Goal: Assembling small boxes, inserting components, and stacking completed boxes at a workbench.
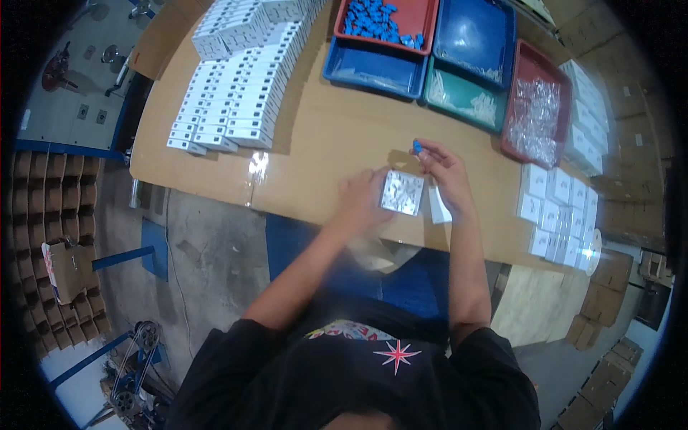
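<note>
My left hand (360, 199) grips the left side of a small white box (401, 192) near the table's front edge. The box's upward face looks silvery and crinkled, like clear wrapping, though its contents cannot be made out. Between the thumb and fingers of my right hand (447, 170) is a small blue plastic piece (417, 147), held just above and to the right of the box. A white flap or strip (438, 206) shows under my right hand; whether it joins the box cannot be told.
White boxes (244, 93) are stacked at the far left of the table (337, 143), more (555, 211) at the right. Along the back stand a red tray (434, 29) of blue pieces, blue trays (373, 84), a green tray (459, 115), and a red tray (505, 136) of clear packets.
</note>
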`<move>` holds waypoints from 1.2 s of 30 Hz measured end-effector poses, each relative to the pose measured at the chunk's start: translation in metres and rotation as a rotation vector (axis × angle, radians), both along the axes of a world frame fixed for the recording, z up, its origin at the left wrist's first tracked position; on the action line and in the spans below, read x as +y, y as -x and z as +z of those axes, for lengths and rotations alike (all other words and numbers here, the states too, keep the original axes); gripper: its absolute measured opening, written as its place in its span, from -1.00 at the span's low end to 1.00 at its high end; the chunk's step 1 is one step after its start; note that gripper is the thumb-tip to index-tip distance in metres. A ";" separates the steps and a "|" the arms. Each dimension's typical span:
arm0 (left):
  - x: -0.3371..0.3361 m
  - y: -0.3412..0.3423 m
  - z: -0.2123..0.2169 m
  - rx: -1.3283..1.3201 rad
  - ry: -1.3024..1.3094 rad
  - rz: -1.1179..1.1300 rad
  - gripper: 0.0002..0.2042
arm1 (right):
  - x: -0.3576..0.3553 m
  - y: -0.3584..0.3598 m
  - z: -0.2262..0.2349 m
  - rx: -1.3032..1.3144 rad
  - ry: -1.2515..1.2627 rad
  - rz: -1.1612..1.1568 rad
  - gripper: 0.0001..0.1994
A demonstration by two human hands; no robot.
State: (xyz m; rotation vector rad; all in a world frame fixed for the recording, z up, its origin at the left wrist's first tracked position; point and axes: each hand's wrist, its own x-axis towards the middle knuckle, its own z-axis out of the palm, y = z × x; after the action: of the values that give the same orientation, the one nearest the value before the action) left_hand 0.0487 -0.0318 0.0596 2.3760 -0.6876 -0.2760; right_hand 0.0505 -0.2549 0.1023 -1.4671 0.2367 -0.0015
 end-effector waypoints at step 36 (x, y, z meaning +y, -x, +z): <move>0.006 0.007 -0.012 -0.065 0.139 -0.028 -0.08 | 0.020 0.070 -0.020 0.086 -0.754 0.035 -0.67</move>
State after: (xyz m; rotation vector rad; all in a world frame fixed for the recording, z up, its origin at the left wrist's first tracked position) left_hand 0.0421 -0.0253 0.0473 2.2525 -0.7460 -0.1585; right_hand -0.0193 -0.2352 0.0827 -0.7202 0.2456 0.1637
